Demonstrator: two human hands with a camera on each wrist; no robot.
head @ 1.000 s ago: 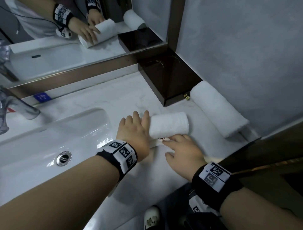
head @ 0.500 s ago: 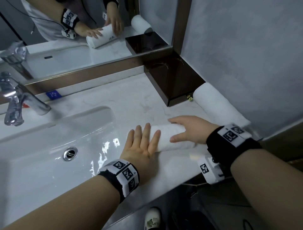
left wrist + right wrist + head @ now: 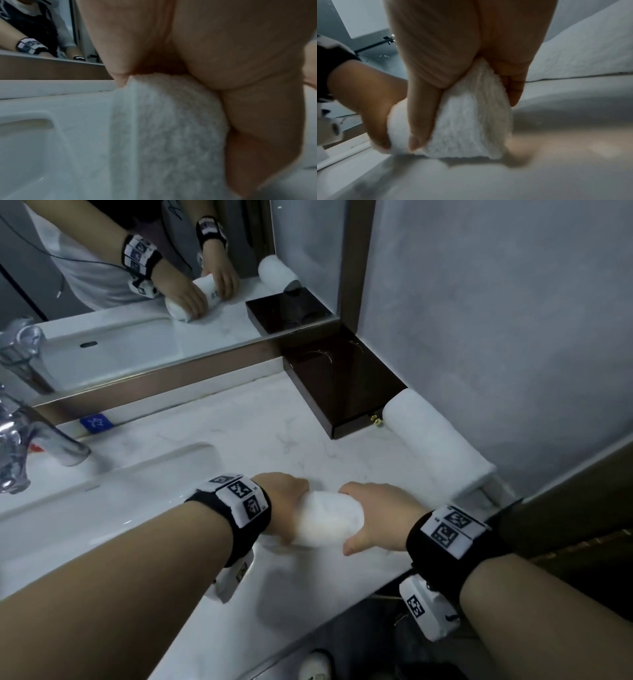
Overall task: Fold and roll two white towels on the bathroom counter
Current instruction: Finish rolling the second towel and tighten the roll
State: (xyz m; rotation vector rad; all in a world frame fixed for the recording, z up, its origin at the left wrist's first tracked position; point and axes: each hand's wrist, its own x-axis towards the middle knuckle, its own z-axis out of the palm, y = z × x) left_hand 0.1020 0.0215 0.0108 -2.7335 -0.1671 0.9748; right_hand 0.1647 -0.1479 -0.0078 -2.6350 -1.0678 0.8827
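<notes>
A small rolled white towel (image 3: 325, 522) is held between both hands just above the white marble counter (image 3: 239, 433). My left hand (image 3: 284, 505) wraps its left end, and my right hand (image 3: 373, 515) grips its right end with the thumb underneath. In the right wrist view the fingers curl over the small towel (image 3: 467, 121), and in the left wrist view the palm covers the small towel (image 3: 163, 128). A second, longer rolled white towel (image 3: 435, 446) lies against the grey wall at the right.
A dark brown box (image 3: 342, 385) sits in the back corner beside the longer towel. The white sink basin (image 3: 85, 508) with a chrome tap (image 3: 30, 440) lies to the left. A mirror (image 3: 154, 285) runs along the back. The counter's front edge is close under my wrists.
Both hands have closed round the small rolled towel and lifted it toward the counter's front edge; before, the left hand lay flat beside it and the right rested on it.
</notes>
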